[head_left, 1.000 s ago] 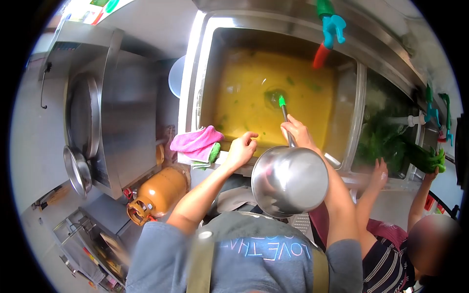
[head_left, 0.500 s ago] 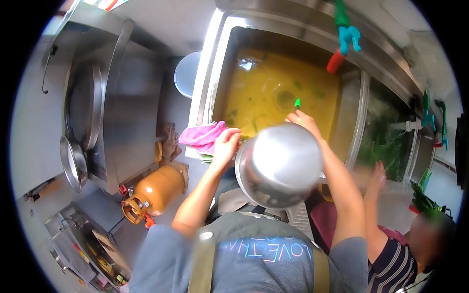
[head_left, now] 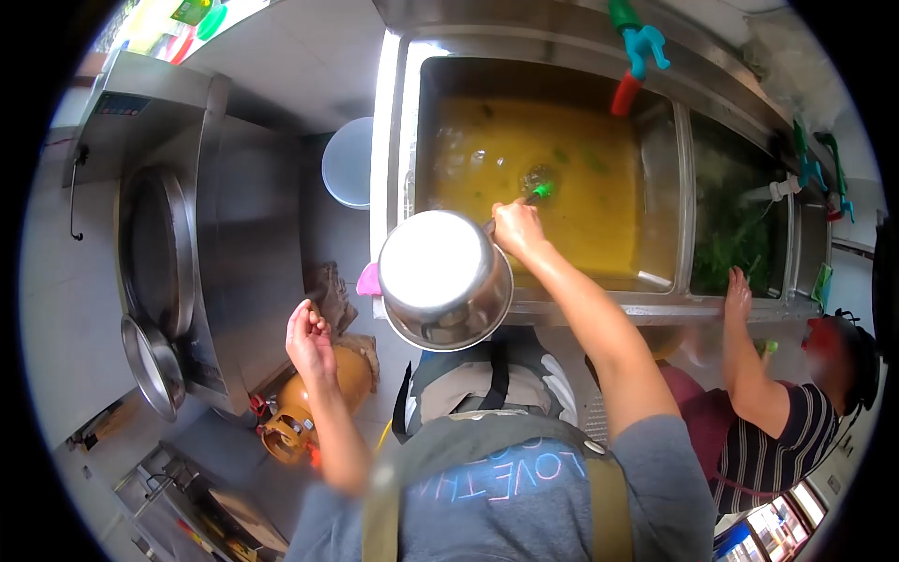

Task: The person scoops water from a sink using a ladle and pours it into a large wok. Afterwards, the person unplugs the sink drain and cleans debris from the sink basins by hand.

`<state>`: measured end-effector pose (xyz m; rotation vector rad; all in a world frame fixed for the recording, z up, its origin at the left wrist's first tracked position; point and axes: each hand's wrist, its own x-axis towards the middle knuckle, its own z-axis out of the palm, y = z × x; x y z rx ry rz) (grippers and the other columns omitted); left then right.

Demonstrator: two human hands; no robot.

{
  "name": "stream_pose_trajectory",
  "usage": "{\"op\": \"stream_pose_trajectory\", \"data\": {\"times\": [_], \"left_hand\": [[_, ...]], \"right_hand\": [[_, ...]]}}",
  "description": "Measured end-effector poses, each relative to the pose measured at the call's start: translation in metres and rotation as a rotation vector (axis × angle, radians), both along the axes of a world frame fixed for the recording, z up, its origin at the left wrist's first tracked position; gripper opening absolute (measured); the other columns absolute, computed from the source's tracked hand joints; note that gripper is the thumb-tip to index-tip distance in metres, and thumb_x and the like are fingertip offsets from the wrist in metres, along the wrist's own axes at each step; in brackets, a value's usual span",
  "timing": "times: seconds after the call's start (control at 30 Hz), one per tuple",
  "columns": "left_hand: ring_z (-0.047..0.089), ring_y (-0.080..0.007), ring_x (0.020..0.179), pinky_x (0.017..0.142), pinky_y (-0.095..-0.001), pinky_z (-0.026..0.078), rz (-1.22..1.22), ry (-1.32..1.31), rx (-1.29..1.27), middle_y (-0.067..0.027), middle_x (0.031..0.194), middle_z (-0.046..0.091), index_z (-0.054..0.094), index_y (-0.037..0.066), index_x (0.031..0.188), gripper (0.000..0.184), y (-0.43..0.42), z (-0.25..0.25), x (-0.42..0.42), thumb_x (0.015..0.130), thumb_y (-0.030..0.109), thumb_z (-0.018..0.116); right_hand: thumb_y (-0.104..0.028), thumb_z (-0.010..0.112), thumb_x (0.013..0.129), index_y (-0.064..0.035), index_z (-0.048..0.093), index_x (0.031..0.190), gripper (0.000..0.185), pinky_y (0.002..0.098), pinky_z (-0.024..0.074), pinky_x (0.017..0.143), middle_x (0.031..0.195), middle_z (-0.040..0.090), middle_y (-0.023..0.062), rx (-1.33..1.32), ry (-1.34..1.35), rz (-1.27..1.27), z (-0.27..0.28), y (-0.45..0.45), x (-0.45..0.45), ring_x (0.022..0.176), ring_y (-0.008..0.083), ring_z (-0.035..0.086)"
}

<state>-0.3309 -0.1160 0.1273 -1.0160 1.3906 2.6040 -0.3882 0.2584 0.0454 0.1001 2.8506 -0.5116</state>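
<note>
My right hand (head_left: 518,228) is closed round the dark handle of a shiny metal saucepan (head_left: 435,258), whose green handle end (head_left: 542,190) sticks out beyond my fingers. Bottom up, the saucepan hangs over the front rim of the large sink (head_left: 538,298). Yellowish water (head_left: 581,225) with bits of green leaf fills part of that basin. Off to the left, my left hand (head_left: 312,342) is raised in the air, fingers loosely curled, with nothing visible in it. A pink cloth (head_left: 368,280) lies at the sink's corner, mostly hidden behind the saucepan.
At right, a person (head_left: 782,412) reaches toward a second basin holding leafy greens (head_left: 735,239). A blue tap (head_left: 644,51) with a red spout overhangs the large sink. An orange gas cylinder (head_left: 342,384), a pale bucket (head_left: 348,164) and a steel cabinet (head_left: 243,225) stand left.
The saucepan and my right hand have moved left and slightly up in view. My left hand has gone left and down, away from the pink cloth. The camera view has shifted too.
</note>
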Motion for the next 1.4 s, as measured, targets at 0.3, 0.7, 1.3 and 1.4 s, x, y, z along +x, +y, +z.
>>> {"op": "stream_pose_trajectory", "data": {"times": [0.3, 0.7, 1.3, 1.4], "left_hand": [[0.045, -0.0088, 0.060, 0.055, -0.0203, 0.038, -0.079, -0.008, 0.108, -0.0020, 0.068, 0.049, 0.054, -0.001, 0.097, 0.017, -0.016, 0.004, -0.013, 0.084, 0.010, 0.049], [0.048, -0.0073, 0.061, 0.055, -0.0187, 0.041, -0.202, -0.022, -0.163, -0.0021, 0.069, 0.051, 0.054, -0.002, 0.096, 0.016, 0.058, 0.035, -0.040, 0.084, 0.007, 0.050], [0.045, -0.0057, 0.058, 0.053, -0.0174, 0.036, -0.587, 0.326, -0.247, -0.0007, 0.065, 0.050, 0.055, -0.001, 0.094, 0.015, 0.210, 0.099, -0.097, 0.084, 0.008, 0.049], [0.045, -0.0052, 0.058, 0.053, -0.0174, 0.037, -0.649, 0.361, -0.299, -0.0003, 0.066, 0.051, 0.056, 0.000, 0.094, 0.014, 0.221, 0.097, -0.097, 0.084, 0.008, 0.049]], "right_hand": [[-0.018, 0.053, 0.076, 0.0000, 0.055, 0.078, 0.019, 0.0400, 0.0443, 0.071, 0.090, 0.055, 0.0194, -0.842, 0.367, -0.661, -0.002, 0.027, -0.001, 0.077, 0.0363, 0.056], [-0.028, 0.047, 0.087, 0.0009, 0.046, 0.077, 0.030, 0.0433, 0.0422, 0.086, 0.116, 0.040, 0.0303, -1.619, 0.724, -0.997, 0.076, 0.113, 0.074, 0.088, 0.0385, 0.057], [-0.035, 0.059, 0.080, -0.0019, 0.047, 0.063, 0.039, 0.0310, 0.0445, 0.053, 0.055, 0.047, 0.0073, -1.063, 1.196, -1.009, 0.297, 0.251, 0.053, 0.052, 0.0150, 0.048], [-0.029, 0.058, 0.081, -0.0029, 0.047, 0.066, 0.032, 0.0253, 0.0404, 0.048, 0.054, 0.046, 0.0044, -0.868, 1.126, -0.928, 0.314, 0.238, 0.052, 0.048, 0.0107, 0.046]]}}
